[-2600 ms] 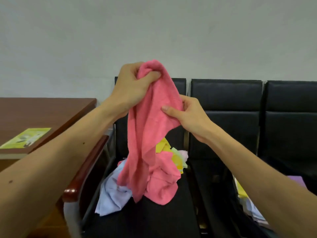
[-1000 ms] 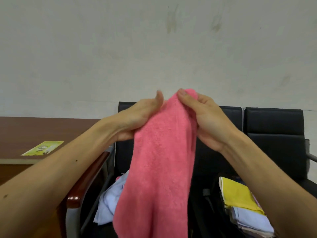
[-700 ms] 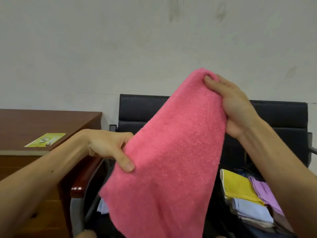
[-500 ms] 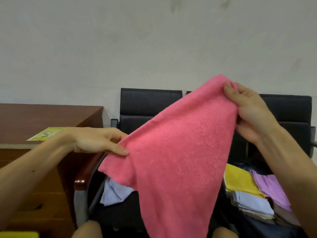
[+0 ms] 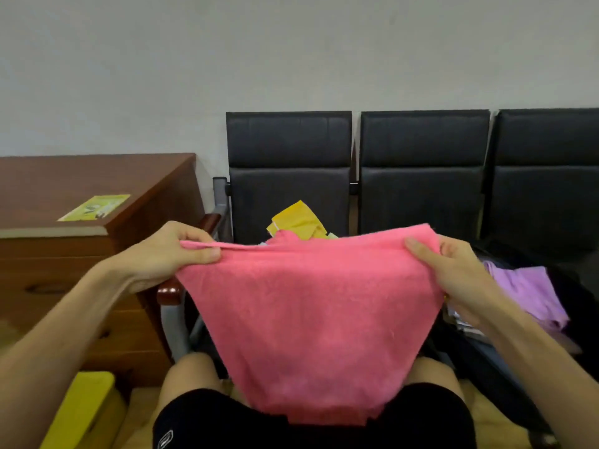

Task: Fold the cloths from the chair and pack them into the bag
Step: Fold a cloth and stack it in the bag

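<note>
A pink cloth (image 5: 311, 319) hangs spread out in front of me, its lower edge draped over my lap. My left hand (image 5: 168, 254) pinches its top left corner and my right hand (image 5: 453, 270) grips its top right corner, so the top edge is stretched level between them. Behind it on the black chair (image 5: 288, 163) a yellow cloth (image 5: 296, 220) sticks up from the pile, most of which the pink cloth hides. On the seat to the right lies the dark bag (image 5: 577, 306) with a folded purple cloth (image 5: 531, 293) on top.
A brown wooden desk (image 5: 81, 189) with a yellow-green leaflet (image 5: 95, 207) stands at the left. The chair's wooden armrest (image 5: 171, 291) is just below my left hand. A yellow object (image 5: 77, 413) sits on the floor at the lower left. More black seats continue to the right.
My hands have moved apart and down, spreading the pink cloth from a tilted hang to a level stretch across my lap. The view has tipped downward, showing my knees.
</note>
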The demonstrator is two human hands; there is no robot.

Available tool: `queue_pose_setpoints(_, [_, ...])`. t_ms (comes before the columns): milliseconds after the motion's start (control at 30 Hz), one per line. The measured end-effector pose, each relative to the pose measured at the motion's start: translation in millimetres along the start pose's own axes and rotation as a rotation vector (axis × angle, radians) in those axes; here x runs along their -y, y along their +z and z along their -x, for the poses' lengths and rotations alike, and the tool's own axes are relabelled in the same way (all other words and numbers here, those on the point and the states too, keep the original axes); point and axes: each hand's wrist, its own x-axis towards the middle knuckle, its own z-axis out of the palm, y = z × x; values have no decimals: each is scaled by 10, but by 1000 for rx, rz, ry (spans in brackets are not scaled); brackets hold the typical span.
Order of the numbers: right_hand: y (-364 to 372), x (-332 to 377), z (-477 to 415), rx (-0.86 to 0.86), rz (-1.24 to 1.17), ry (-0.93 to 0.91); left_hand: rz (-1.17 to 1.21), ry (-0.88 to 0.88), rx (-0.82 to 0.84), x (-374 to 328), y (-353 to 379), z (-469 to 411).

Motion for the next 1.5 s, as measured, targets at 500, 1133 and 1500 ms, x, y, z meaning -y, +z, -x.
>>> queue_pose_setpoints(500, [324,-651,365,-254,-32,15,661,-238,-635,577,971,400])
queue_pose_setpoints(1133, [1111,-701,914,54,-131,37,522,-3,-430,62,1975,624])
queue_pose_setpoints(1500, [1054,-571,914,173,-125,111,340,72,-310,41,1963,645])
